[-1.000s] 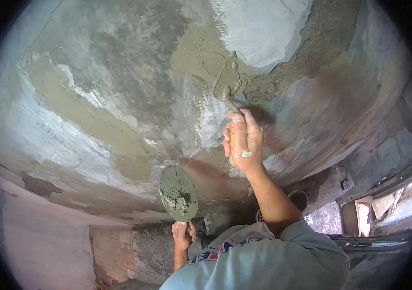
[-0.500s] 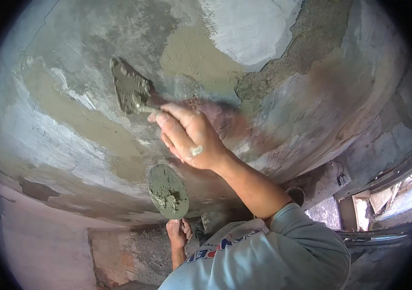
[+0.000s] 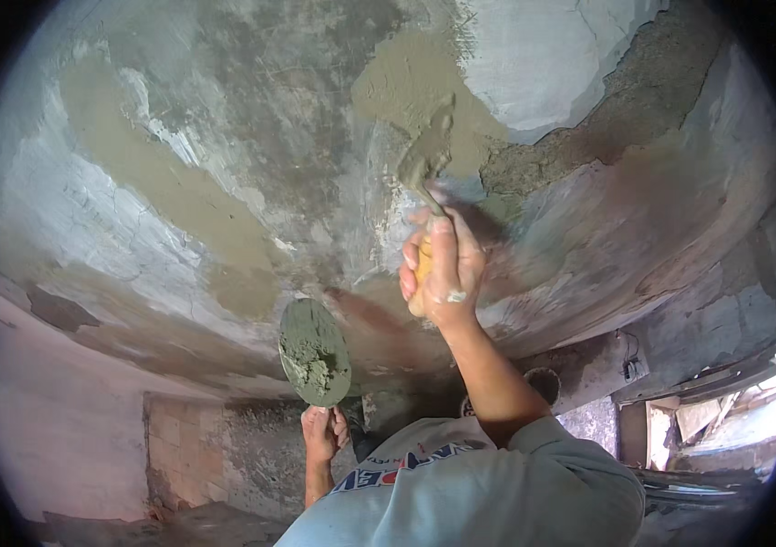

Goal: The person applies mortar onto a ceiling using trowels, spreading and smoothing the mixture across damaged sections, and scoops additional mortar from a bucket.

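Observation:
My right hand (image 3: 447, 264) is wrapped round the yellowish handle of a trowel (image 3: 426, 157). The trowel's blade, coated with grey-green mortar, is held edge-on at a smoothed patch of fresh mortar (image 3: 406, 77) on the wall; whether it touches cannot be made out exactly. Lower and to the left, my left hand (image 3: 322, 433) grips an oval mortar board (image 3: 301, 319) from below. A lump of wet mortar (image 3: 313, 365) sits on the lower part of this board. The board's handle is mostly hidden by my fingers.
A rough, bare recess (image 3: 579, 150) with broken edges runs right of the trowel, below white plaster (image 3: 534, 64). Another mortar strip (image 3: 178, 196) crosses the left side. At lower right are a round bucket-like rim (image 3: 544, 385), a socket with wires (image 3: 631, 365) and a bright opening (image 3: 734, 419).
My right hand has carried the trowel rightward to the mortar patch and turned its blade from face-on to edge-on. The left hand and board stay nearly in place; the view has shifted slightly.

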Action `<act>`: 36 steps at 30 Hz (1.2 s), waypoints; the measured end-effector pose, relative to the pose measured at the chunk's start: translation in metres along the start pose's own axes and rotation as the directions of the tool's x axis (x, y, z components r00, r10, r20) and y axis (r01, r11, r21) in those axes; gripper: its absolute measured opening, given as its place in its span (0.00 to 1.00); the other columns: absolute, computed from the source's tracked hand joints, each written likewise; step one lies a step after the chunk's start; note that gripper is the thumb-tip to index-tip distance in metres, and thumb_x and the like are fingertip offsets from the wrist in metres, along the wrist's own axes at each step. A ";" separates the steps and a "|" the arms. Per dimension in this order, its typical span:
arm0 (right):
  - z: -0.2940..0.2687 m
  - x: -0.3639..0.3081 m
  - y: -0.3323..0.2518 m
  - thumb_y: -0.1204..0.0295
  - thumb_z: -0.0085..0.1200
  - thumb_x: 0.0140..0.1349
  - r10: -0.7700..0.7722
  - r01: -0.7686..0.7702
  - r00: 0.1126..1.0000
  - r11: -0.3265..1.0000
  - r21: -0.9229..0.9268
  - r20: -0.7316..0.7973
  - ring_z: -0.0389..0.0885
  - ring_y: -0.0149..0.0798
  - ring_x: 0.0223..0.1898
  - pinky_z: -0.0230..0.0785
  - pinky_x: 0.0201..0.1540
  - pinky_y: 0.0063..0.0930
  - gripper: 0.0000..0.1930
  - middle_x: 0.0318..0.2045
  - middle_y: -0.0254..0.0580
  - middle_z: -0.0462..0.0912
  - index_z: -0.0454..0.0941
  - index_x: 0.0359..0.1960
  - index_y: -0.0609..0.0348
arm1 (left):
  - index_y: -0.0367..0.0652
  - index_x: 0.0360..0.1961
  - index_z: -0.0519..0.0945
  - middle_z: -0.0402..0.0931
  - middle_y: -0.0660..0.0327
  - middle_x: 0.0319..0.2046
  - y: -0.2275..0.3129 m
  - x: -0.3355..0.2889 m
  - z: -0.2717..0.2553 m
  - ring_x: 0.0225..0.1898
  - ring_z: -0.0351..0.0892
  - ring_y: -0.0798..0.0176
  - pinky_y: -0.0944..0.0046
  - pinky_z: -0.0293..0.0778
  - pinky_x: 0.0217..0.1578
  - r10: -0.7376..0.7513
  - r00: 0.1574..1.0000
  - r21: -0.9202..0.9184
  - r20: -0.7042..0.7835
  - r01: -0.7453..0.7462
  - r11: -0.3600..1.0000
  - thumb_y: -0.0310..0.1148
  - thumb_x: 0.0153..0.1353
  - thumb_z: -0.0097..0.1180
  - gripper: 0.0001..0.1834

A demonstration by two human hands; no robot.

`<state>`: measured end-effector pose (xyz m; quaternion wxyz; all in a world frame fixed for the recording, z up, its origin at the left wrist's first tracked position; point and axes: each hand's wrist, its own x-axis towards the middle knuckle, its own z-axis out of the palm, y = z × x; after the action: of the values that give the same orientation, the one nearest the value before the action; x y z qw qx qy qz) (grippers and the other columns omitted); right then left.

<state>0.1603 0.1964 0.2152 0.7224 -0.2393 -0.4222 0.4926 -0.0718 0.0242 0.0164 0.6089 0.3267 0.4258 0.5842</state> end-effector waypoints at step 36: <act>-0.134 -0.051 0.048 0.68 0.56 0.70 0.603 0.147 0.511 0.640 -0.754 0.612 0.78 0.40 0.20 0.69 0.27 0.33 0.13 0.21 0.50 0.81 0.83 0.46 0.67 | 0.43 0.35 0.71 0.62 0.65 0.15 0.016 0.003 0.012 0.08 0.53 0.75 0.71 0.47 0.05 -0.106 0.987 -0.292 0.124 0.138 0.947 0.52 0.73 0.52 0.21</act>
<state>0.2410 0.1786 0.0893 0.1914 -0.3022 -0.8277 0.4324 -0.0684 0.0298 0.0353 0.7081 0.2345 0.3188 0.5848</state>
